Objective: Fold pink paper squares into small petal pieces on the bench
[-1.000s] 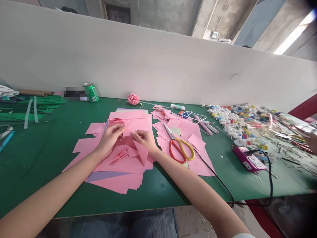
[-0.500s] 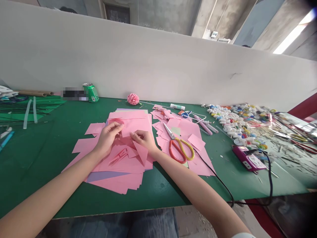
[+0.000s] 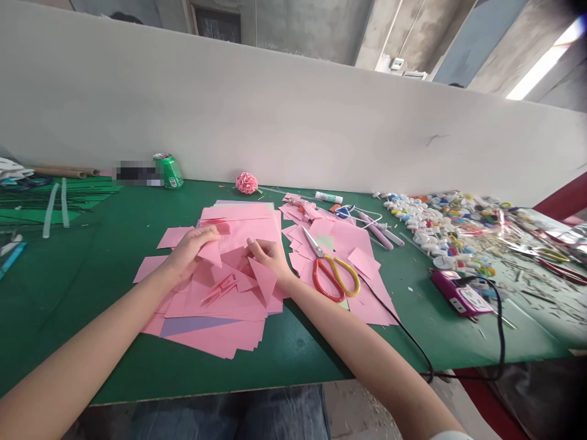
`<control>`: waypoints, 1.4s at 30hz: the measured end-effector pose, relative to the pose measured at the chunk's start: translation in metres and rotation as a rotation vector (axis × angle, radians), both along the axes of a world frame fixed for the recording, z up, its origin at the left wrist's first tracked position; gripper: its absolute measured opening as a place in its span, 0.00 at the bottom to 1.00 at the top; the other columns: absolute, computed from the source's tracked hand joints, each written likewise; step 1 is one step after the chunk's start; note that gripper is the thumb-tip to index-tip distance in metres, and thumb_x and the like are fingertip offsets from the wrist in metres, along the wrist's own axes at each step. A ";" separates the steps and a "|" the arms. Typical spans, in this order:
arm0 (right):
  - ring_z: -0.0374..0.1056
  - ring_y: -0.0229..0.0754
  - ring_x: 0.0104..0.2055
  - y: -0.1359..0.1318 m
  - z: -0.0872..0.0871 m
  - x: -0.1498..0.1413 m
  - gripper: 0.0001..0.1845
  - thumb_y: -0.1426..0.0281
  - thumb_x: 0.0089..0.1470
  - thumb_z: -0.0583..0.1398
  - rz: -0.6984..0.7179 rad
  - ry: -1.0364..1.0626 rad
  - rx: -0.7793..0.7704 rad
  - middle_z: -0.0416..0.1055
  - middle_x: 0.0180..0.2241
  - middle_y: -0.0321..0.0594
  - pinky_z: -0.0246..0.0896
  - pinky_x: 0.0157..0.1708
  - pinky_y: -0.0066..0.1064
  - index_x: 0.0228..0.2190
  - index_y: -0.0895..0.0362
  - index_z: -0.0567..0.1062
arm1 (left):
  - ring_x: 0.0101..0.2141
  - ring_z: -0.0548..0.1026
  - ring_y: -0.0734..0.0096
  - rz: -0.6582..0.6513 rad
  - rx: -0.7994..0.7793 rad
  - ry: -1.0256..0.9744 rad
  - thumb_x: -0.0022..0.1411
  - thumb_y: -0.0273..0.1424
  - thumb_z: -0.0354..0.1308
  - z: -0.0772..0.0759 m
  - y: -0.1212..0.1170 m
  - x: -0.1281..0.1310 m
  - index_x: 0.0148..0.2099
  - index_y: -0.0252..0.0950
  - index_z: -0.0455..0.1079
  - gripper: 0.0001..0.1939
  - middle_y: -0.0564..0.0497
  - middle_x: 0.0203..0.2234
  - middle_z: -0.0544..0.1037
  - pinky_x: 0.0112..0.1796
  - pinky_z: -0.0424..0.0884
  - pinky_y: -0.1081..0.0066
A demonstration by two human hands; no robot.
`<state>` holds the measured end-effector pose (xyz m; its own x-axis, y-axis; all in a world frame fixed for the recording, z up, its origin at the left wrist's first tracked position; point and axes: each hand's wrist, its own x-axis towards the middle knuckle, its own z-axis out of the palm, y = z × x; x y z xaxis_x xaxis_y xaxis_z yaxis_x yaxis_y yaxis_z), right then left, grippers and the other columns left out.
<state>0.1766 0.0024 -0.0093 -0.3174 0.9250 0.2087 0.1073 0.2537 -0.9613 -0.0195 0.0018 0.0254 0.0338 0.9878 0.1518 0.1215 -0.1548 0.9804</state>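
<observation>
My left hand (image 3: pixel 188 252) is closed on a small pink paper piece (image 3: pixel 211 255), which hangs from the fingers as a pointed flap. To its right, my right hand (image 3: pixel 269 256) is curled with the thumb against the fingers, and a folded pink paper triangle (image 3: pixel 263 282) sticks out below it. Between and below the hands, several narrow folded strips (image 3: pixel 221 289) lie on layered pink sheets (image 3: pixel 215 339). Just beyond my left hand is a small stack of pink slips (image 3: pixel 222 227). The fingertips of the right hand are partly hidden.
Scissors (image 3: pixel 331 269) with red and yellow handles lie on pink scraps at right. Behind are a pink paper ball (image 3: pixel 246 183), a glue stick (image 3: pixel 329 197) and a green can (image 3: pixel 169 171). A purple power strip (image 3: pixel 458 294) with a black cable and a heap of small plastic parts (image 3: pixel 426 226) stand farther right.
My left hand has moved left, apart from the right hand, and the pink paper once stretched between them now hangs from the left. A person's hand at the right edge has left view.
</observation>
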 end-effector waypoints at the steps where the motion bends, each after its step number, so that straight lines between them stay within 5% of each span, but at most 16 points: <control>1: 0.64 0.37 0.27 0.000 0.000 0.000 0.31 0.45 0.58 0.50 -0.003 0.004 0.001 0.71 0.25 0.38 0.57 0.30 0.28 0.24 0.59 0.74 | 0.18 0.56 0.73 -0.117 -0.049 0.044 0.52 0.38 0.58 0.001 -0.001 -0.002 0.18 0.39 0.58 0.16 0.56 0.16 0.58 0.19 0.54 0.72; 3: 0.63 0.36 0.27 0.001 -0.001 0.000 0.31 0.46 0.58 0.50 -0.010 0.005 0.002 0.71 0.25 0.38 0.56 0.29 0.27 0.24 0.59 0.74 | 0.18 0.55 0.74 -0.278 -0.041 0.200 0.52 0.37 0.60 0.002 -0.001 -0.004 0.17 0.39 0.57 0.18 0.56 0.15 0.56 0.20 0.53 0.72; 9: 0.62 0.35 0.26 0.002 -0.002 -0.001 0.30 0.47 0.58 0.50 0.004 0.021 0.009 0.69 0.23 0.36 0.55 0.28 0.26 0.24 0.59 0.74 | 0.22 0.64 0.70 -0.301 0.116 0.509 0.55 0.36 0.60 -0.008 -0.001 -0.003 0.23 0.39 0.68 0.11 0.53 0.19 0.69 0.24 0.58 0.72; 16: 0.59 0.34 0.23 0.006 -0.005 0.000 0.32 0.44 0.56 0.51 -0.055 0.111 -0.021 0.66 0.21 0.35 0.52 0.25 0.26 0.24 0.59 0.74 | 0.24 0.67 0.69 -0.013 0.399 0.499 0.64 0.39 0.51 -0.002 -0.013 0.008 0.27 0.39 0.67 0.15 0.54 0.21 0.70 0.27 0.60 0.72; 20: 0.56 0.33 0.20 0.007 -0.002 0.003 0.33 0.42 0.55 0.50 -0.100 0.130 -0.053 0.62 0.18 0.33 0.49 0.21 0.26 0.25 0.59 0.74 | 0.32 0.72 0.65 -0.147 0.404 0.539 0.65 0.41 0.51 -0.004 -0.022 0.020 0.36 0.38 0.72 0.14 0.50 0.30 0.76 0.33 0.65 0.71; 26: 0.62 0.35 0.25 0.005 0.001 0.004 0.32 0.44 0.57 0.50 -0.078 0.151 -0.016 0.69 0.23 0.37 0.55 0.26 0.26 0.23 0.59 0.72 | 0.44 0.72 0.57 -0.284 0.420 0.578 0.58 0.50 0.57 -0.008 -0.028 0.033 0.47 0.38 0.70 0.23 0.47 0.42 0.76 0.46 0.66 0.63; 42: 0.64 0.35 0.24 -0.007 0.001 -0.002 0.23 0.53 0.63 0.49 -0.235 -0.115 0.240 0.71 0.24 0.35 0.55 0.27 0.26 0.29 0.56 0.73 | 0.37 0.73 0.63 -0.182 0.439 0.646 0.63 0.43 0.55 -0.014 -0.027 0.037 0.40 0.38 0.66 0.13 0.49 0.36 0.75 0.40 0.69 0.64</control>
<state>0.1743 -0.0051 -0.0080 -0.1357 0.9044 0.4045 0.2940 0.4266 -0.8553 0.0173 -0.0250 0.0115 0.4021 0.8132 0.4206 0.5803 -0.5817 0.5699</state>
